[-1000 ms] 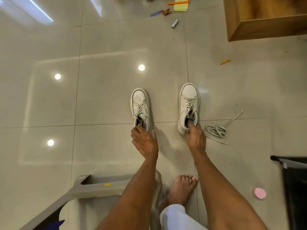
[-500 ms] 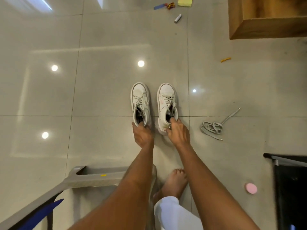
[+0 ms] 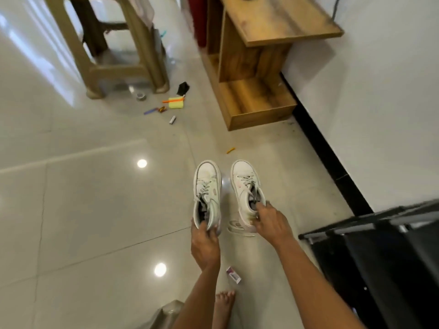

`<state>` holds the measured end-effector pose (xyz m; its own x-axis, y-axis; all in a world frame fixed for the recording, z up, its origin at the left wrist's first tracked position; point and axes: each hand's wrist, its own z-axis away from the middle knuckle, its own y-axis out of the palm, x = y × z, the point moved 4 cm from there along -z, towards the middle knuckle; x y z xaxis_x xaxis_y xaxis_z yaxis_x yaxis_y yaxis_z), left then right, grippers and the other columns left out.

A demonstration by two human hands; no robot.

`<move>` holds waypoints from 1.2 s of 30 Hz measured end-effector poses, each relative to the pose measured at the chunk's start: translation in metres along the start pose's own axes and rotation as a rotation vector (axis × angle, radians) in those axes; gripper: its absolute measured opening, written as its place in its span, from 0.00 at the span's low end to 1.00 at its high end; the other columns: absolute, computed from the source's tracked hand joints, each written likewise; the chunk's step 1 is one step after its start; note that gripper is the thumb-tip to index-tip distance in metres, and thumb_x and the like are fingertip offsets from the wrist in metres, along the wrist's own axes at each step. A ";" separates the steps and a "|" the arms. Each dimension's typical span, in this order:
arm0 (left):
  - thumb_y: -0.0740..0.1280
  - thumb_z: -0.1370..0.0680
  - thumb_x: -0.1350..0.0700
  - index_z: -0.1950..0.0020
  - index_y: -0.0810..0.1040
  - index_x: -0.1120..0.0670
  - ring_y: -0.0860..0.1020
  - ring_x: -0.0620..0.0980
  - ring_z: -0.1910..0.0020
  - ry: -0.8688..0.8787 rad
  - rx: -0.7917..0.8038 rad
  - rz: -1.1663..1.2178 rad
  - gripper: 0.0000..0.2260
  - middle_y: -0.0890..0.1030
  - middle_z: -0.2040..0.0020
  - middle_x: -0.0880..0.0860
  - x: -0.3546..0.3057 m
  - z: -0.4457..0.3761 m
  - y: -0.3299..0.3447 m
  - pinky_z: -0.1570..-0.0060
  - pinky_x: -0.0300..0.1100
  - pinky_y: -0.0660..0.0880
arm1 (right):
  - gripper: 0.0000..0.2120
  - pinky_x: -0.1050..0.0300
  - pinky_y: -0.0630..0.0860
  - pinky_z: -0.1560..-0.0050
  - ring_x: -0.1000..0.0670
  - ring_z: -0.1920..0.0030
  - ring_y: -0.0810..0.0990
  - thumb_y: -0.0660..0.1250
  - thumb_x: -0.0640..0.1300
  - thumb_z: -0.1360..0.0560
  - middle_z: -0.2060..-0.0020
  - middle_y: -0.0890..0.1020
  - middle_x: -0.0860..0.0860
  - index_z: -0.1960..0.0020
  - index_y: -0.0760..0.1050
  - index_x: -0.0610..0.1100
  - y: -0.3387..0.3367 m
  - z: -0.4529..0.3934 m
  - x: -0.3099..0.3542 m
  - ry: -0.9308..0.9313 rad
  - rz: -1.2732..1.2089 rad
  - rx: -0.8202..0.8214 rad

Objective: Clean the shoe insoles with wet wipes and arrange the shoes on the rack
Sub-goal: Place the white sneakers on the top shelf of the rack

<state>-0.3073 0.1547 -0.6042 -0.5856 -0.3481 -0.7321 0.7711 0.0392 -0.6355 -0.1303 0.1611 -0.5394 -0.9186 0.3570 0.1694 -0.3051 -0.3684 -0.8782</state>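
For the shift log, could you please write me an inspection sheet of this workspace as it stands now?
Surface: glossy grey tiled floor, ceiling lights reflected in it.
Job's things: two white laced sneakers, left shoe and right shoe, held side by side, toes pointing away; wooden rack, visible shelves bare.
Clutter: yellow sponge, tape roll, small box, orange scrap.
Grippers: left hand grips the left shoe's heel; right hand holds the right shoe, fingers inside its opening.
Cables: one dark cable against the wall.
Surroundings: beige plastic stool, black frame, white wall.
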 end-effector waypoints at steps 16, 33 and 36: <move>0.69 0.26 0.54 0.54 0.79 0.54 0.77 0.53 0.60 0.068 0.288 -0.146 0.05 0.81 0.59 0.53 -0.077 0.088 0.076 0.63 0.40 0.68 | 0.13 0.53 0.75 0.47 0.43 0.45 0.79 0.64 0.41 0.24 0.45 0.79 0.42 0.40 0.71 0.41 -0.003 0.069 -0.143 0.270 -0.157 0.054; 0.68 0.26 0.54 0.50 0.78 0.57 0.79 0.57 0.56 0.468 0.544 -0.153 0.08 0.82 0.55 0.57 -0.160 0.183 -0.097 0.61 0.42 0.71 | 0.14 0.56 0.72 0.52 0.43 0.45 0.78 0.64 0.43 0.25 0.45 0.79 0.43 0.41 0.73 0.41 -0.117 0.297 -0.045 0.612 -0.351 -0.160; 0.69 0.25 0.52 0.49 0.77 0.57 0.79 0.57 0.56 0.555 0.585 -0.127 0.10 0.82 0.55 0.58 -0.173 0.200 -0.137 0.58 0.45 0.75 | 0.12 0.56 0.70 0.56 0.43 0.47 0.78 0.64 0.43 0.26 0.46 0.79 0.43 0.43 0.74 0.40 -0.133 0.351 -0.020 0.667 -0.346 -0.252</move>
<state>-0.2612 0.0223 -0.3412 -0.5972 0.2032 -0.7759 0.6067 -0.5184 -0.6027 -0.1600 -0.0986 -0.2691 -0.4137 0.8840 0.2176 -0.4063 0.0346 -0.9131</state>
